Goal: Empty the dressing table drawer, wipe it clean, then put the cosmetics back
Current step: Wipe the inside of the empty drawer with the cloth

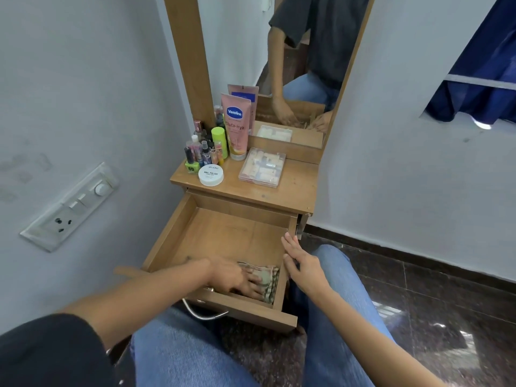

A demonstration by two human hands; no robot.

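Nearest to me are the knees in jeans (195, 356), and just past them the drawer (223, 238) stands pulled well out, its metal handle (201, 312) hanging over the lap. I have the left hand (237, 280) down inside the front right corner of the drawer, fingers spread and lying flat, pressing on a crumpled cloth (269, 280) that sits against the front and right walls. The right hand (301, 263) is outside the drawer, fingers straight and relaxed, their tips touching the top edge of the right wall; it grips nothing. The rest of the drawer floor shows bare wood.

Beyond, on the tabletop (293, 188), I see the cosmetics set out. A white jar (211, 175) marked nail polish stands closest to the front edge on the left. Behind it is a tight cluster of small bottles (201, 149), and a pink Vaseline tube (236, 127) stands upright on its cap at the back. A clear box (262, 167) of small items lies flat to the right of the jar.

Farthest is the mirror (304, 51), showing both arms reflected. A socket panel (69, 208) is on the left wall and a blue curtain (480, 65) on the right.
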